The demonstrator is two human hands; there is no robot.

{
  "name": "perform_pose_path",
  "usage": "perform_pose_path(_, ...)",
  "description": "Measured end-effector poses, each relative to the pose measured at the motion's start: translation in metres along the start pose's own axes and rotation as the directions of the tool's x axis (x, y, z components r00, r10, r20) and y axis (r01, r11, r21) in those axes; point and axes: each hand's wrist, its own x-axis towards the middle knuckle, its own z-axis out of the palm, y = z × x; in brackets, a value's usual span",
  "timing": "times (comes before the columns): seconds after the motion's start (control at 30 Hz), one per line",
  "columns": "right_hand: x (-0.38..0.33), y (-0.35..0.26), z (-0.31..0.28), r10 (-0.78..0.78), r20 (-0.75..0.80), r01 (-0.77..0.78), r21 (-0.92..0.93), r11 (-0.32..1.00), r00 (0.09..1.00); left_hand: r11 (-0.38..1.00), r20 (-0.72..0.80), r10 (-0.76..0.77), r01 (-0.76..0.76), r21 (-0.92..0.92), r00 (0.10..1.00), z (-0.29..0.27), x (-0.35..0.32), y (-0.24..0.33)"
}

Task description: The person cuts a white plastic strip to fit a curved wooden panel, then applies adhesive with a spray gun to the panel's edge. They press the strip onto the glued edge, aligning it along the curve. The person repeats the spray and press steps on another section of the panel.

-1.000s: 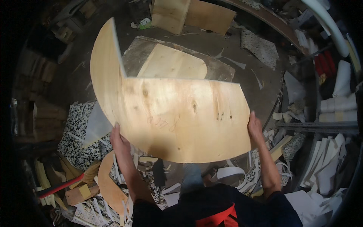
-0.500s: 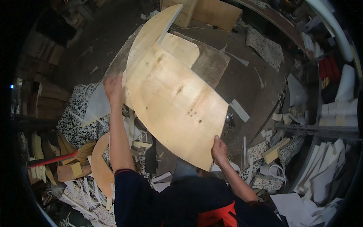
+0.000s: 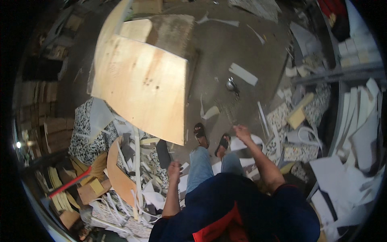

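Observation:
A large pale plywood panel (image 3: 141, 88), curved along its left edge, lies on a low worn bench (image 3: 173, 34), with neither hand touching it. Below the panel's near corner is my left hand (image 3: 174, 170), empty, its fingers loosely bent and apart. My right hand (image 3: 242, 133) hangs over the floor beside my sandal (image 3: 223, 143); its fingers are partly bent, and nothing shows in them. On the floor beyond the right hand sits a shiny metal object (image 3: 231, 85) of a kind I cannot make out, close to a white strip (image 3: 243, 74).
Foam and white offcuts (image 3: 153, 193) crowd the floor at left, with a curved orange-brown board (image 3: 121, 177) and a red-handled broom (image 3: 96, 167). At right, speckled foam blocks (image 3: 300, 152) lie before a shelf packed with white sheets (image 3: 356, 121).
Both hands have let go of the plywood panel and drawn away from it. The left came back toward my body. The view has shifted, so the panel now appears farther left.

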Motion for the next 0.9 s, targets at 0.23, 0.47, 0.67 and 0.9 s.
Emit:
perform_pose_path(0.23, -0.137, 0.186, -0.045, 0.283, -0.04, -0.265, -0.493, 0.829, 0.958, 0.934, 0.319, -0.014, -0.102, 0.343, 0.948, 0.022, 0.013, -0.066)
perform_pose_path(0.47, -0.183, 0.233, 0.03, 0.545, -0.123, -0.559, -0.17, 0.812, 0.829, 0.846, 0.442, 0.085, -0.299, 0.441, 0.893, 0.035, 0.071, -0.042)
perform_pose_path(0.67, -0.07, 0.218, 0.056, 0.23, -0.193, -0.247, -0.072, 0.966, 0.954, 0.737, 0.446, 0.065, -0.344, 0.581, 0.893, 0.057, 0.079, -0.034)
perform_pose_path(0.9, 0.191, 0.145, 0.047, 0.218, -0.047, -0.216, 0.034, 0.976, 0.975, 0.553, 0.293, -0.122, -0.18, 0.814, 0.948, 0.135, 0.054, -0.121)
